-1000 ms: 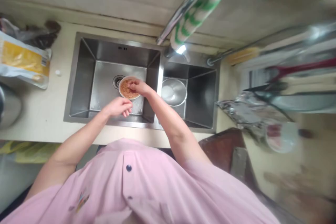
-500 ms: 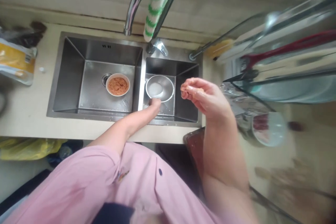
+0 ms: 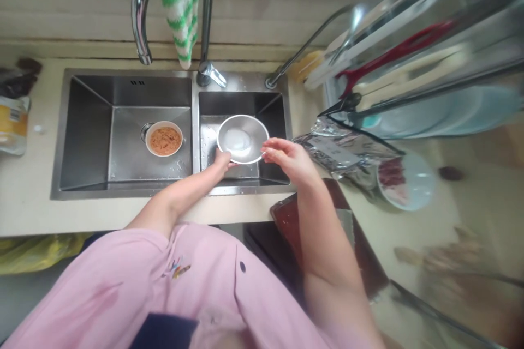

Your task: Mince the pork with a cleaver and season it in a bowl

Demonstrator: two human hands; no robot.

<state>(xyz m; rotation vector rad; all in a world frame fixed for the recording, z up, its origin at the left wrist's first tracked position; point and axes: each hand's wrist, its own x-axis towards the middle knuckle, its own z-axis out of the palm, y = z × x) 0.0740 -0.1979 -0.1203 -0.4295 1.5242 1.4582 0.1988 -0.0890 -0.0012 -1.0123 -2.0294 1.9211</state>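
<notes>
A shiny metal bowl (image 3: 256, 142) with a whitish patch inside sits in or just above the right, smaller basin of the sink. My left hand (image 3: 223, 159) grips its front-left rim, thumb on top and fingers underneath. At the right rim, my right hand (image 3: 286, 155) has its bent fingertips closed against the bowl's edge. The left basin holds a white bowl (image 3: 180, 139) of orange-pink minced mixture (image 3: 164, 140), standing beside the drain and touched by neither hand.
The chrome faucet (image 3: 140, 22) and a green-striped cloth (image 3: 180, 11) hang behind the sink. At right are a rack with a red-handled utensil (image 3: 401, 49), a crumpled foil bag (image 3: 331, 147) and a bowl with reddish meat (image 3: 426, 185). A yellow packet (image 3: 12, 125) lies far left.
My right hand has moved left and down onto the metal bowl's rim. My left hand has shifted along the bowl, which appears raised. The view has swung right.
</notes>
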